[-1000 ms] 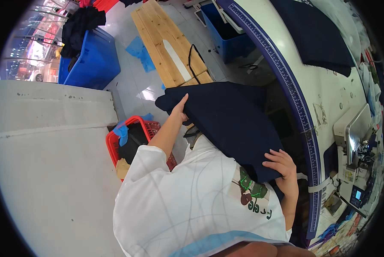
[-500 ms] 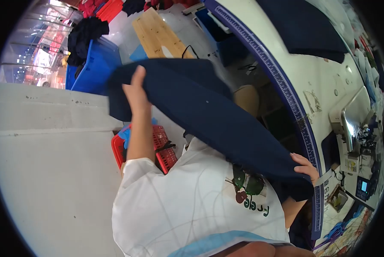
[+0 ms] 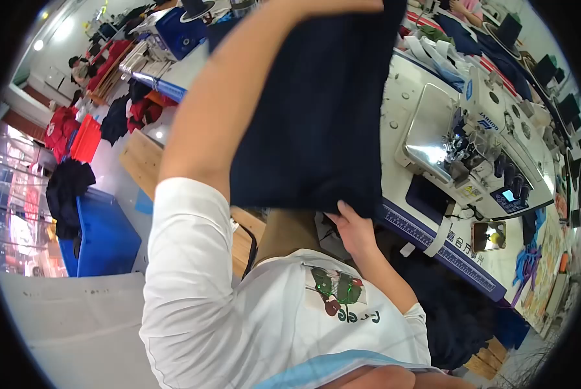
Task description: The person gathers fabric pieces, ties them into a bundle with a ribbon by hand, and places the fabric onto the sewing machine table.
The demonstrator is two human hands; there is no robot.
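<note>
A dark navy piece of fabric [image 3: 310, 117] is spread out in front of me, from the top of the view down to a straight lower edge near my lap. At the upper border, my left hand [image 3: 345, 6] is at the fabric's far part, its arm reaching across the cloth's left side; the hand is partly cut off and blurred, but it appears to grip the cloth. My right hand [image 3: 356, 232] pinches the lower edge near its right corner, thumb uppermost, with the other fingers partly hidden. To the right of the fabric stands an overlock sewing machine [image 3: 491, 146].
The worktable's edge carries a ruler strip [image 3: 410, 227]. A phone [image 3: 489, 236] and purple cords [image 3: 529, 262] lie on the table. Dark cloth [image 3: 452, 311] is heaped below. At left are a blue bin [image 3: 109, 233] and a wooden bench [image 3: 141, 159]. Another person [image 3: 81, 71] is far back.
The view has swung toward the sewing machine. My left hand has moved far forward, and my right hand has come inward. The fabric, slanted across my body before, now spreads out ahead.
</note>
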